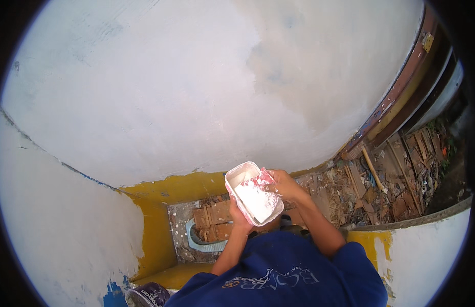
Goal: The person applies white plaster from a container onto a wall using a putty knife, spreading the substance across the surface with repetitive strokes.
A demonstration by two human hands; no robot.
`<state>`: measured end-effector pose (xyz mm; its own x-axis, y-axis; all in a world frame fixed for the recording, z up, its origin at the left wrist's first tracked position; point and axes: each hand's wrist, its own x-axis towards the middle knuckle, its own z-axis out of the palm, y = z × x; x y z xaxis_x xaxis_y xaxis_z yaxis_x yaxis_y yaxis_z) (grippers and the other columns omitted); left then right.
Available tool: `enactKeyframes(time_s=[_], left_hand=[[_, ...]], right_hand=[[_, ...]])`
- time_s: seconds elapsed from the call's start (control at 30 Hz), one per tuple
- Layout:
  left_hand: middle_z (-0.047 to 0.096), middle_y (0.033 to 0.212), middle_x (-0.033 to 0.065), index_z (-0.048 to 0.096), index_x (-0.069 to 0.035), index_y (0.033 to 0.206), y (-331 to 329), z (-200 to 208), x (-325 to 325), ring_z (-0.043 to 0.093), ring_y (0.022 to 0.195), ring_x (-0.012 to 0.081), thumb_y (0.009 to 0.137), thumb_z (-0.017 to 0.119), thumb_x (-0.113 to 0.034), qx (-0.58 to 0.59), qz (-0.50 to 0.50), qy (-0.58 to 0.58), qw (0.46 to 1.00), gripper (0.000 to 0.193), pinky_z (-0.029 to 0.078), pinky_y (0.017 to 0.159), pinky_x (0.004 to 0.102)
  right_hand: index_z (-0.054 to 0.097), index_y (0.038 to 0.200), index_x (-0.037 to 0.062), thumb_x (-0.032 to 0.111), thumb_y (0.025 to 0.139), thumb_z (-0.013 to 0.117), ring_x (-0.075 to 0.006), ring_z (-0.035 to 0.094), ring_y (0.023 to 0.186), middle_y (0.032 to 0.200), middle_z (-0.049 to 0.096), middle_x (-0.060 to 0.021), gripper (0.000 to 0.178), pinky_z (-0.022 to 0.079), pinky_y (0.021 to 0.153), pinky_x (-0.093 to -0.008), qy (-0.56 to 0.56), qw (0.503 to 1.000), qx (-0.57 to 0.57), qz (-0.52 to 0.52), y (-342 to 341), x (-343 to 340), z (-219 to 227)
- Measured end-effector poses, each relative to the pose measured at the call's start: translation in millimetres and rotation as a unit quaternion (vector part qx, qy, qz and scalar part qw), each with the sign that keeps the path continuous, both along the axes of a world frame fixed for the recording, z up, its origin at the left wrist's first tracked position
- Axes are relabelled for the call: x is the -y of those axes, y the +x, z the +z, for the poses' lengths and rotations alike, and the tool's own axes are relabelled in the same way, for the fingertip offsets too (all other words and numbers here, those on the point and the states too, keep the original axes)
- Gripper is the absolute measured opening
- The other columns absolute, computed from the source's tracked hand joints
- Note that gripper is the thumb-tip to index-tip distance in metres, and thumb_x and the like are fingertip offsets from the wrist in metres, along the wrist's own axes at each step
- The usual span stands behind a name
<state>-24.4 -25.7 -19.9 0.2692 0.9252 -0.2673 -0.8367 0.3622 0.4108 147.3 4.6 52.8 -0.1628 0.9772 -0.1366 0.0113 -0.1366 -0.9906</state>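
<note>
I count one white tub [279, 206] and two sets of my own fingers: one left set [234, 205] at the tub's side, one right set [272, 187] over its opening. In the tub's mouth I make it one flat red tool [265, 178]. Left of the tub: one pale blue curved piece [206, 247] and, farther off, one dark pail [148, 294]. Right of the tub: one wooden stick [371, 166] among scraps [345, 199] too jumbled to number.

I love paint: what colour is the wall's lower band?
The lower band is mustard yellow, clearest in the head view.
</note>
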Motion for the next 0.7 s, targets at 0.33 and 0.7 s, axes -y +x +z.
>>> enactKeyframes(time_s=[0.33, 0.7], left_hand=[[0.046, 0.147, 0.0138, 0.034, -0.01, 0.15, -12, -8, -15, 0.05, 0.13, 0.0362, 0.1, 0.033, -0.061, -0.004, 0.05, 0.054, 0.997, 0.072, 0.041, 0.11, 0.0506], [0.054, 0.136, 0.0128, 0.039, -0.014, 0.147, -43, -6, -11, 0.058, 0.119, 0.0354, 0.097, 0.038, -0.062, 0.064, 0.092, 0.087, 0.99, 0.07, 0.051, 0.098, 0.054]], right_hand=[[0.055, 0.123, -0.005, 0.003, 0.091, 0.056, -0.0189, 0.069, 0.094, 0.108, 0.068, -0.0104, 0.034, 0.055, 0.09, -0.0341, 0.039, 0.929, -0.347, -0.119, 22, -35, 80], [0.064, 0.111, -0.0064, -0.004, 0.093, 0.054, -0.0177, 0.061, 0.094, 0.109, 0.066, -0.0109, 0.02, 0.05, 0.079, -0.0349, 0.352, 0.821, -0.207, -0.4, -5, -133, 227]])
